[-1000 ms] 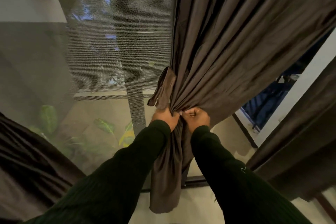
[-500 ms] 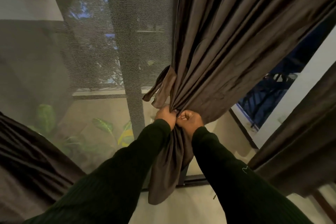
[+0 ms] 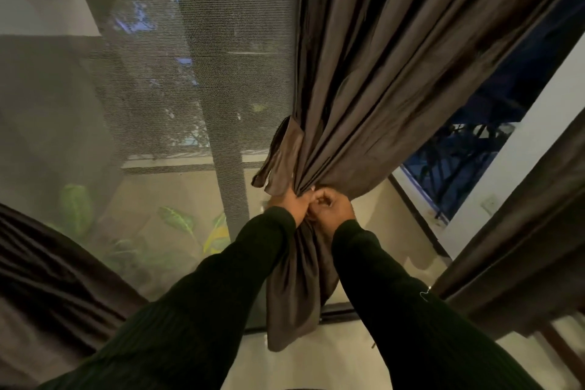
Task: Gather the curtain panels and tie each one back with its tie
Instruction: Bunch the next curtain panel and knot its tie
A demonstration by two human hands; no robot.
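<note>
A dark brown curtain panel (image 3: 395,79) hangs in front of me, bunched into a narrow neck at waist height, with its lower part (image 3: 300,288) drooping below. A matching fabric tie (image 3: 281,161) loops out on the left of the bunch, its ends dangling. My left hand (image 3: 292,201) grips the gathered fabric and tie from the left. My right hand (image 3: 332,207) pinches the bunch from the right, fingers curled, touching the left hand. Where the tie passes between my fingers is hidden.
A mesh screen window (image 3: 196,79) fills the left, with plants (image 3: 177,222) outside. Another dark curtain panel (image 3: 522,231) hangs at the right, and dark fabric (image 3: 47,279) lies at lower left. A white wall (image 3: 512,149) and pale floor (image 3: 316,361) are behind.
Both hands stay closed on the bunched curtain, shifting slightly left and closer together. The tie's loose ends have swung a little.
</note>
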